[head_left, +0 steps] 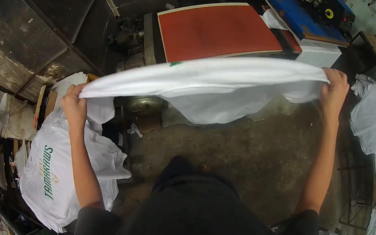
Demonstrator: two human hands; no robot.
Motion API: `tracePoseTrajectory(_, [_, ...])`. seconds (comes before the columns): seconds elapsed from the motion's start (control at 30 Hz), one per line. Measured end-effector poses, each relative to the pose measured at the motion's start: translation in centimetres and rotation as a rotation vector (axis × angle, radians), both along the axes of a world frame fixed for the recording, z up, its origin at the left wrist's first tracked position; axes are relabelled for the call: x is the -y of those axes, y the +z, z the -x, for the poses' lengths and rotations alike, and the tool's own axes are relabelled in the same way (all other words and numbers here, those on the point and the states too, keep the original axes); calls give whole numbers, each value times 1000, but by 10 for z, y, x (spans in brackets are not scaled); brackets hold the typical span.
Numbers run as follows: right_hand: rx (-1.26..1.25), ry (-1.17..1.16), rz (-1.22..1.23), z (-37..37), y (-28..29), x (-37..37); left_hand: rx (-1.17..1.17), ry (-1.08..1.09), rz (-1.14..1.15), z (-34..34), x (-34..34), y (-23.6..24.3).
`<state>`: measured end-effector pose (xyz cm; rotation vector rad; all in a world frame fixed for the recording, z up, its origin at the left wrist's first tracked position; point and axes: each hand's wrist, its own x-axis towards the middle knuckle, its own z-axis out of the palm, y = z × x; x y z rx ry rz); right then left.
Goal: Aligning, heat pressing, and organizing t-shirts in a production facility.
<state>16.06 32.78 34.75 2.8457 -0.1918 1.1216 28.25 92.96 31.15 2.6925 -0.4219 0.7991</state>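
Dark shirt cloth (pixel 211 216) is filling the space nearest the camera in the head view, and beyond it the person is holding a white cloth (pixel 233 83) up in the air, over the floor (pixel 256 154) and in front of a red-orange pad (pixel 217 30). Left hand (pixel 76 103) fingers (pixel 72 92) are pinching one end; those of the right hand (pixel 335 90) are gripping the other. Lifting and spreading are looking done to me; laying the cloth down isn't, since its body is hanging loose between the hands. Its long axis is running crosswise, from the left hand, nearer the body, to the right hand, farther out, with the upper edge bowing away. A small green mark is showing on that edge, but which end is the collar I can't tell. Beside the left forearm, printed white shirts (pixel 64 171) are lying heaped; at far right, another printed white garment (pixel 372 118) is draping, and a blue board (pixel 303 20) is sitting behind the pad.
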Motion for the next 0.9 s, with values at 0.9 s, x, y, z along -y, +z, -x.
tracePoseTrajectory(0.9, [1248, -123, -402, -193, -32, 169, 696, 221, 286, -207, 25, -41])
